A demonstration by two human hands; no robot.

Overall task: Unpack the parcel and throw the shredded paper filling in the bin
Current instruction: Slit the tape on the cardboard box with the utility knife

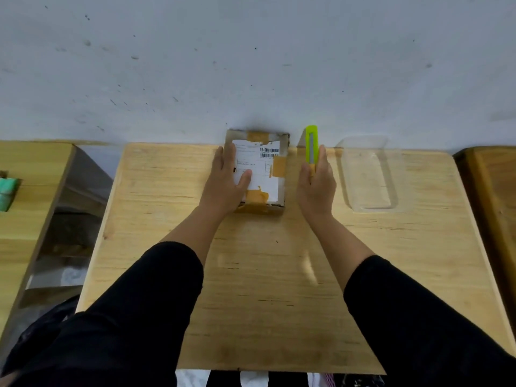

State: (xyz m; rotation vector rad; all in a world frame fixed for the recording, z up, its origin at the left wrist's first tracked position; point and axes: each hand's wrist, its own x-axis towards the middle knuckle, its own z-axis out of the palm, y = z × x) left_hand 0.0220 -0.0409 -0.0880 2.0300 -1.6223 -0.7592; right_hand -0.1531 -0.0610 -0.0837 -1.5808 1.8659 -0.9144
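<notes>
Pressing flat on the parcel (258,170) near the centre of the frame, the left hand (227,177) lies with straight fingers on the white shipping label, thumb spread across it, steadying the box without gripping. Just to the right, the right hand (317,181) is wrapped around the lower end of a yellow-green utility knife (312,145), which points up toward the wall; whether a blade is extended cannot be told. The knife is beside the parcel, not touching it.

The parcel sits at the far edge of the wooden tabletop (265,275), against the wall, still sealed with strips of brown tape. To the right of the knife rests a clear plastic tray (370,174). A dark gap at centre left separates this tabletop from a neighbouring one.

By the look of it the task has hardly begun: the tape is uncut, no shredded paper is visible, and no bin can be made out. Cutting, opening, emptying and binning all remain.
</notes>
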